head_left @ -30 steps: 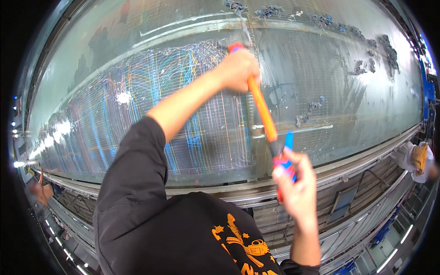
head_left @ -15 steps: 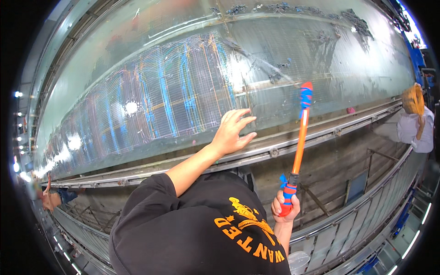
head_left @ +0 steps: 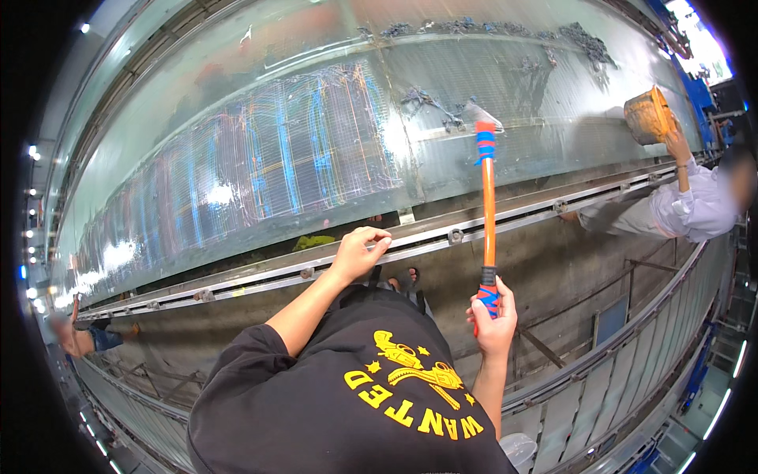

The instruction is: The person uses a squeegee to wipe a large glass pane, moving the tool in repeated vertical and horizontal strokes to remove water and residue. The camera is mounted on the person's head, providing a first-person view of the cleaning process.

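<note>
My right hand (head_left: 493, 320) grips the red-and-blue wrapped lower end of a long tool (head_left: 489, 209) with an orange shaft. Its wrapped head carries a flat pale blade (head_left: 478, 113) over a wet translucent panel (head_left: 537, 158), beside dark clumps (head_left: 426, 103) of residue; whether it touches, I cannot tell. My left hand (head_left: 362, 251) is loosely closed, with nothing visible in it, over the metal rail along the panel's near edge. The panel's left part carries a streaked band (head_left: 276, 150) of blue and orange lines.
At right a co-worker (head_left: 695, 201) in a pale top holds an orange bucket (head_left: 647, 116) over the panel. Another person (head_left: 103, 338) is at far left. A long metal rail (head_left: 418, 239) runs along the near edge, with a railed walkway (head_left: 608, 371) below.
My left hand left the tool, opened, then curled lower near the rail. The tool swung right, then slightly left, its head rising again. The co-worker's bucket moved up and leftward over the panel.
</note>
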A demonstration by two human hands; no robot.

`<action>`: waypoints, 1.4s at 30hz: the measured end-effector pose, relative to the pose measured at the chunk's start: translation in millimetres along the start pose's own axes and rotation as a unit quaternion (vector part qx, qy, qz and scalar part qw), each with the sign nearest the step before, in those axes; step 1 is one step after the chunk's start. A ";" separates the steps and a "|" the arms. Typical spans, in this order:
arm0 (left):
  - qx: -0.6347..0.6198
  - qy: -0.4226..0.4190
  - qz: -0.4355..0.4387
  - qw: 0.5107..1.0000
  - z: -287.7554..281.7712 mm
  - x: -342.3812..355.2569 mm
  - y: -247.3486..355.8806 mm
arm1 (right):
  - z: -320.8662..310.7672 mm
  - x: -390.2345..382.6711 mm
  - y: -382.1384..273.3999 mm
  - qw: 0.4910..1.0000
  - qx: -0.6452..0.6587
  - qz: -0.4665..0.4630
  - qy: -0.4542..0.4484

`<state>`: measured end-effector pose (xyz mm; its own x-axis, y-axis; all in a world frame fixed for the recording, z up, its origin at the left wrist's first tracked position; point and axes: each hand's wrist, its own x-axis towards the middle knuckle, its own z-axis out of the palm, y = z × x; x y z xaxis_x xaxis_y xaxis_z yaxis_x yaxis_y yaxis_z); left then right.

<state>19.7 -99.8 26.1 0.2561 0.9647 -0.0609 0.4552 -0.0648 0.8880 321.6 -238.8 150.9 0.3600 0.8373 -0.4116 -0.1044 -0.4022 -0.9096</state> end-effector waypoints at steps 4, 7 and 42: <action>0.007 -0.017 -0.001 1.000 -8.5 -3.7 -2.7 | 19.1 0.0 -9.5 0.981 -0.166 -0.094 0.037; -0.008 0.000 -0.015 1.000 -19.8 -4.6 -11.7 | 26.7 20.8 10.5 0.985 -0.173 -0.003 0.025; -0.188 -0.038 0.046 0.980 117.0 56.5 62.2 | -40.3 26.4 -17.4 0.684 0.673 0.178 -0.216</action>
<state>162.3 -79.1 24.5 0.3514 0.9362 0.0063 0.0838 -0.0382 0.9957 370.2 -224.7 158.1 -0.1878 0.9236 -0.3342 -0.9786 -0.1469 0.1439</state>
